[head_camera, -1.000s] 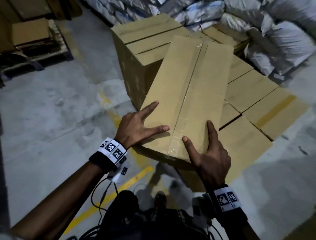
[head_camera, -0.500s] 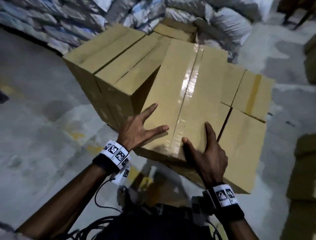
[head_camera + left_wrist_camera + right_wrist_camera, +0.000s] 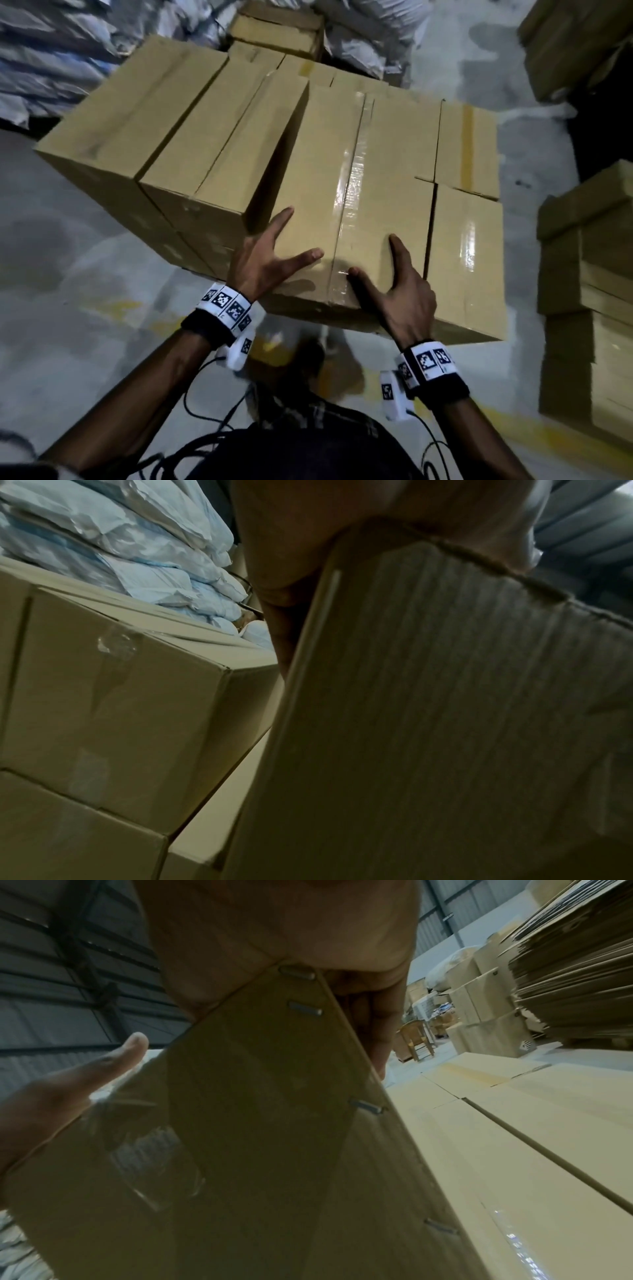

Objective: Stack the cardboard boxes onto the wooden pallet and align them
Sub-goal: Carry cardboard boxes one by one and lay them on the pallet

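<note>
A warehouse: a bare concrete floor (image 3: 85,308) with worn yellow line paint, stacked cardboard boxes (image 3: 191,144), heaped pale sacks (image 3: 130,561), bundles of flattened cartons (image 3: 575,988), and corrugated metal walls (image 3: 68,974) around them.

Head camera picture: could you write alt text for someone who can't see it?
Two bare hands, left hand and right hand, hold the near end of a long taped cardboard box above a stack of similar boxes on a grey warehouse floor. Pale sacks lie behind, more cartons at right.
</note>
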Demonstrator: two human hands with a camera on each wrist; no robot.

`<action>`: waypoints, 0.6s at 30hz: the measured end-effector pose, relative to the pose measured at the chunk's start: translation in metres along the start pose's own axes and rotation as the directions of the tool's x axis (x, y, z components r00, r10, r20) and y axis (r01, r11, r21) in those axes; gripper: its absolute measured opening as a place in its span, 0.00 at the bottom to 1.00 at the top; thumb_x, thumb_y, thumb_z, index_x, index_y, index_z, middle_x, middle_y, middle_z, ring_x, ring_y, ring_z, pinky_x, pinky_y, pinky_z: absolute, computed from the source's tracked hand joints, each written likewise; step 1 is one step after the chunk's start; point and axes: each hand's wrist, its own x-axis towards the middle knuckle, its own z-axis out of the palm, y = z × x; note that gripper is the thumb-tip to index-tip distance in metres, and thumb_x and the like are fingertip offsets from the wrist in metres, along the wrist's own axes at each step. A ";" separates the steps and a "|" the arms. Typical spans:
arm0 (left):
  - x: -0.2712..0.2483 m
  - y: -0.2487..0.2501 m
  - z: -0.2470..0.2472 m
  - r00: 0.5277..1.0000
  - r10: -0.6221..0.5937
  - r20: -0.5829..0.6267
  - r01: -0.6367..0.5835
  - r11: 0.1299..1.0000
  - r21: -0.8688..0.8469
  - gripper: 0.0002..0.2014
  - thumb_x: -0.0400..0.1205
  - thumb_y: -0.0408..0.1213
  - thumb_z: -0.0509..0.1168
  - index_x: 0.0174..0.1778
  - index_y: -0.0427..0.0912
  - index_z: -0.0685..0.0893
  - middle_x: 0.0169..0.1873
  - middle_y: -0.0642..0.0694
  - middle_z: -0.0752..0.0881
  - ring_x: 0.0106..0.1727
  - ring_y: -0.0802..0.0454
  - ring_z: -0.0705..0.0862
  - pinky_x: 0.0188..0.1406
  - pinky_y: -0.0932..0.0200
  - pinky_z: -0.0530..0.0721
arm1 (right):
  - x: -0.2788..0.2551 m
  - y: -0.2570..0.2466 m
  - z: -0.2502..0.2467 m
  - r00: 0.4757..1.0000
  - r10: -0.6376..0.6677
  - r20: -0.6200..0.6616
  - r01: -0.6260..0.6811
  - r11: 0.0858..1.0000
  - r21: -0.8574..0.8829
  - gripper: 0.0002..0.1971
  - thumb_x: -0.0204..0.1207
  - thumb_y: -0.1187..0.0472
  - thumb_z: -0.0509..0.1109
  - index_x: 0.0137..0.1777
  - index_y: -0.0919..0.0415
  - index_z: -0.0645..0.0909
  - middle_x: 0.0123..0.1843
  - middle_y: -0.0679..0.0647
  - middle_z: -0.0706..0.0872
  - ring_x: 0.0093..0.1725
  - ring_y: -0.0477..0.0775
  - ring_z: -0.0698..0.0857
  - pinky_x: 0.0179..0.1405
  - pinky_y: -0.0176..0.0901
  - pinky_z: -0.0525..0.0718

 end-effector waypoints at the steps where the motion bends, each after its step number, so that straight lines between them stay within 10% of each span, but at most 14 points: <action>1: 0.005 -0.001 0.001 1.000 -0.001 -0.011 0.002 1.000 0.011 0.56 0.62 0.88 0.60 0.87 0.74 0.55 0.85 0.49 0.73 0.80 0.36 0.76 0.78 0.39 0.75 | 0.008 0.001 0.004 1.000 0.003 0.013 -0.003 1.000 -0.002 0.48 0.71 0.15 0.61 0.88 0.30 0.52 0.71 0.53 0.86 0.64 0.64 0.86 0.64 0.58 0.83; 18: 0.096 -0.019 0.000 0.997 0.039 0.061 -0.046 0.992 0.116 0.59 0.58 0.89 0.67 0.85 0.77 0.54 0.82 0.43 0.75 0.81 0.36 0.72 0.78 0.30 0.74 | 0.085 -0.002 0.047 0.997 0.074 0.004 -0.074 0.997 -0.008 0.49 0.69 0.16 0.63 0.87 0.34 0.55 0.68 0.56 0.88 0.64 0.65 0.86 0.60 0.55 0.83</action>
